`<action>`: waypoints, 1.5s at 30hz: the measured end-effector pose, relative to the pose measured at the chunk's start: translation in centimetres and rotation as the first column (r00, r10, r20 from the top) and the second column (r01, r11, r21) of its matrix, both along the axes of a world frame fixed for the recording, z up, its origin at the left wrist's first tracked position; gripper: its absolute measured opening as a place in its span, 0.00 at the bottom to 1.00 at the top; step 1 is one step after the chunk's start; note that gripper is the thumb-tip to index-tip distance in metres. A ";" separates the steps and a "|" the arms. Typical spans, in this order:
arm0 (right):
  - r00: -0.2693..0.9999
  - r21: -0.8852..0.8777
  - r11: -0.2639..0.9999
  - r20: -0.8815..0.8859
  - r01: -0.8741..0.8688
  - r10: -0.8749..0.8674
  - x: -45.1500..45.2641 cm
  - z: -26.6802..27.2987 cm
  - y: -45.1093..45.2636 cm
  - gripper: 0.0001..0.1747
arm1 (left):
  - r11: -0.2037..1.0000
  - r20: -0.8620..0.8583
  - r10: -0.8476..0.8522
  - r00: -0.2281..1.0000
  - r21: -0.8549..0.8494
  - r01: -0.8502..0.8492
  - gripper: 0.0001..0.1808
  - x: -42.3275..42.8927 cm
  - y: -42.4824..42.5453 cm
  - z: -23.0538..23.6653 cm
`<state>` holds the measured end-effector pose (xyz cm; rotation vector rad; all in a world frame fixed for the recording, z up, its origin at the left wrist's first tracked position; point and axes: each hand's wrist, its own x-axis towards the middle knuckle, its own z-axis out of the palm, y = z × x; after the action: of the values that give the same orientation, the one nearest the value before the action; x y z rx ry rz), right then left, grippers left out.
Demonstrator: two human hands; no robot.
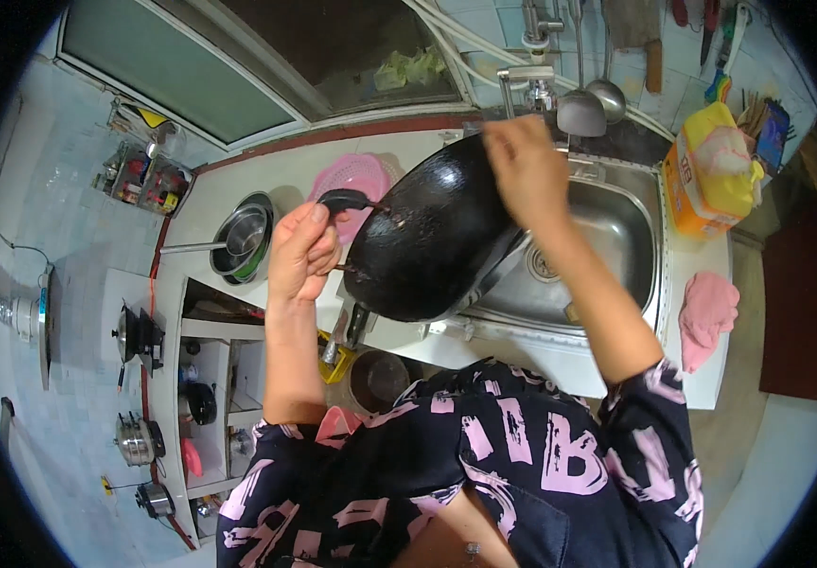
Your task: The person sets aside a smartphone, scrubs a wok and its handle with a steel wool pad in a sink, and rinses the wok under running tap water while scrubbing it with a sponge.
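Observation:
A black wok (437,227) is held tilted over the left edge of the stainless steel sink (614,234), its dark, wet-looking outer side towards me. My left hand (305,248) grips the wok's black loop handle (344,201), fingers curled round it. At the wok's far right edge is my right hand (527,167), fingers bent and slightly blurred; whether it grips the rim or something hidden there cannot be made out. Just beyond that hand stands the chrome faucet (537,92). The sink's drain (542,263) shows below my right forearm.
Left of the wok sit a pink plastic colander (355,174) and nested metal bowls (238,245). A yellow-orange jug (710,177) and pink cloth (710,319) lie right of the sink. A spatula (581,113) and ladle (607,99) hang behind it. A bucket (380,376) stands below the counter.

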<state>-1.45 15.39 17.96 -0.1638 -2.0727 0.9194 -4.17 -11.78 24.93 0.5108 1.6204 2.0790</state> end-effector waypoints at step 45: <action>0.974 0.300 0.946 -0.221 0.123 -0.057 11.5 2.7 0.4 0.05 | 0.913 0.182 -0.408 0.894 0.075 0.401 0.18 2.7 18.2 3.3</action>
<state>10.09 15.78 20.70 0.0074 -1.9647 0.5180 -1.47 6.42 28.18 0.5814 1.2417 1.7841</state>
